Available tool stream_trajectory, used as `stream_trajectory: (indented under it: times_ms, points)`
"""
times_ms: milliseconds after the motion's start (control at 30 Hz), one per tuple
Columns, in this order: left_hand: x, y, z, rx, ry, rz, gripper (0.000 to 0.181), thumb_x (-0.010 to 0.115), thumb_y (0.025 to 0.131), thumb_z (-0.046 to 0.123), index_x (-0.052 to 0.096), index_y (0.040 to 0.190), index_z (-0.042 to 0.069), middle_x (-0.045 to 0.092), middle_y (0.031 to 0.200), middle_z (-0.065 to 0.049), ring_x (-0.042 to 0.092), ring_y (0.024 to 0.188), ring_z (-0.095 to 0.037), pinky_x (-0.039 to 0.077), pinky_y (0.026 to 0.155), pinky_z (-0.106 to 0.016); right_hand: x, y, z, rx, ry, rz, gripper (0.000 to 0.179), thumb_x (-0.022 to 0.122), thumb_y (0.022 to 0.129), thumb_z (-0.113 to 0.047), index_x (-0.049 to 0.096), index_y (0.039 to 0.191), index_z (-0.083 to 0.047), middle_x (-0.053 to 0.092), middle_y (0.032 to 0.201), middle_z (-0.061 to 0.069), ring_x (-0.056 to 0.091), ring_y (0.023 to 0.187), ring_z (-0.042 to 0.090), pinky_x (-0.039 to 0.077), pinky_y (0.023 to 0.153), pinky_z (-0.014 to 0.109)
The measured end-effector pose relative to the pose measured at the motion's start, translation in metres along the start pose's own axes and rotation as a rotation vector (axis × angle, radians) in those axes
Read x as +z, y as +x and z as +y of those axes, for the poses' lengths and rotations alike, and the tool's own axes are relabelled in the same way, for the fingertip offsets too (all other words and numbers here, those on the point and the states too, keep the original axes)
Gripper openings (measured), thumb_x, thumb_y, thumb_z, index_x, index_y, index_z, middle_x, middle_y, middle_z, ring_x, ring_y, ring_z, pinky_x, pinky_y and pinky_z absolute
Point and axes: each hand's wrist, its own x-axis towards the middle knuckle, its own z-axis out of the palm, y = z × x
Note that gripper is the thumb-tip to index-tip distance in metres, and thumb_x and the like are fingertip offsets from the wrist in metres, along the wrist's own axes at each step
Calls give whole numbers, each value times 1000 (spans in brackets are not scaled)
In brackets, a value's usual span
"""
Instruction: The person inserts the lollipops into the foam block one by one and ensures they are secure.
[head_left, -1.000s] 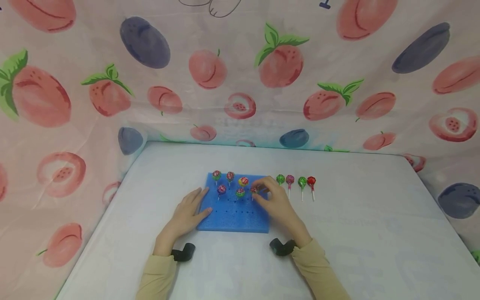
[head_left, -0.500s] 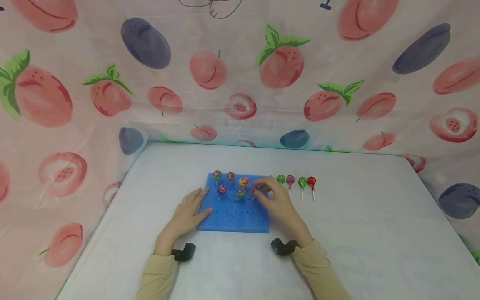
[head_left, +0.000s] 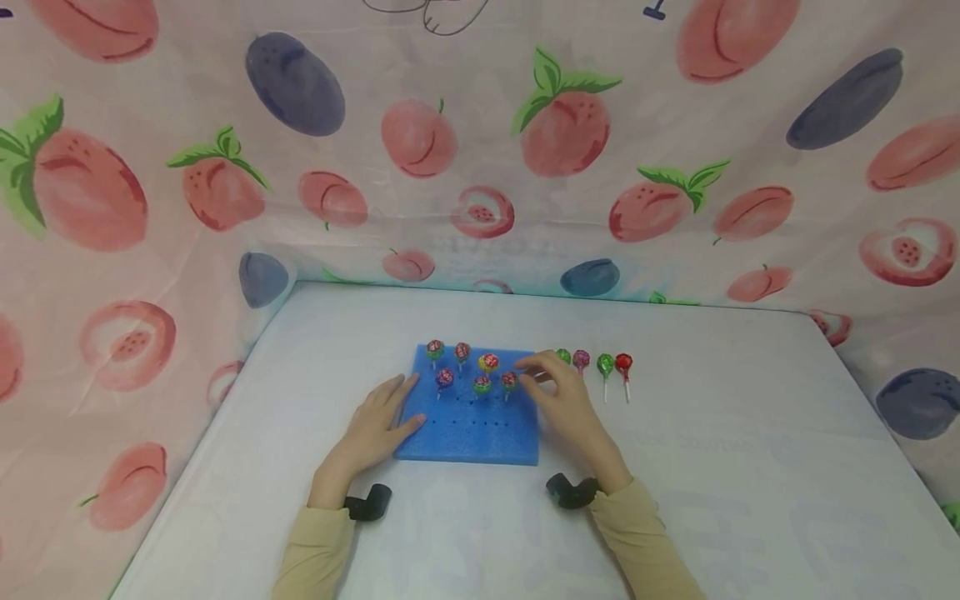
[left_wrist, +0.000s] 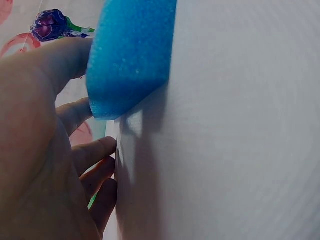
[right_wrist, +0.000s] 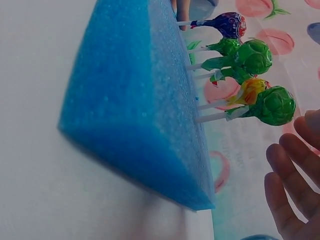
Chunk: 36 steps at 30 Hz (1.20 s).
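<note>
A blue foam block (head_left: 465, 446) with rows of small holes lies on the white table. Several wrapped lollipops stand upright in it, among them a purple one (head_left: 445, 378), a yellow one (head_left: 489, 362) and, furthest right, a red-and-green one (head_left: 509, 380). The left hand (head_left: 369, 427) rests along the block's left edge, thumb and fingertips touching the foam. Beside the rightmost lollipop is the right hand (head_left: 562, 404), fingers loosely bent and holding nothing. The right wrist view shows its fingers (right_wrist: 287, 165) apart from that lollipop's green wrapper (right_wrist: 275, 105).
To the right of the block, a row of loose lollipops lies on the table: a green one (head_left: 605, 365), a red one (head_left: 623, 363), a pink one (head_left: 581, 359) and another green one partly behind the right hand. A fruit-printed cloth (head_left: 420, 217) hangs behind.
The right hand has let go of the rightmost lollipop and moved slightly right, away from it. That lollipop stays standing in the foam. The left hand has kept its place.
</note>
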Motion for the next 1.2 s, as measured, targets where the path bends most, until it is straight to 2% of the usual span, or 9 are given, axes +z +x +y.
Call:
stream_trajectory:
  times_ms: [200,500,767,1000,1200]
  points:
    - [0,0,0,-5,2,-5,68,51,97,42,24,154,17,24,159,-18,19,147,-42,18,114,-66,-5,-1,4,-15,-17,28,17,60,95,-11,64,111,-9,66,107,7,63,102,21,55,88,41]
    - [0,-1,2,-4,-6,-5,68,51,97,43,23,154,17,22,159,-18,18,147,-42,18,114,-67,-12,-3,8,22,-15,46,19,59,96,-16,64,113,-10,66,110,7,62,104,20,54,90,42]
    - [0,-2,3,-4,-10,0,68,52,97,42,24,154,17,23,159,-18,18,147,-42,18,114,-67,-20,-2,13,16,-45,102,18,60,95,-11,65,112,-8,66,109,8,62,101,21,54,86,29]
    - [1,-3,3,5,-1,10,68,52,97,41,25,154,16,24,158,-19,20,146,-43,19,114,-67,-27,-3,16,76,-53,126,18,59,96,-15,65,113,-11,65,110,5,61,101,18,50,85,19]
    - [1,-3,4,8,-5,15,68,54,97,39,26,153,14,25,158,-20,20,146,-43,19,113,-67,-34,-2,21,32,-38,192,19,63,92,-9,66,110,-8,68,105,10,61,93,11,47,81,9]
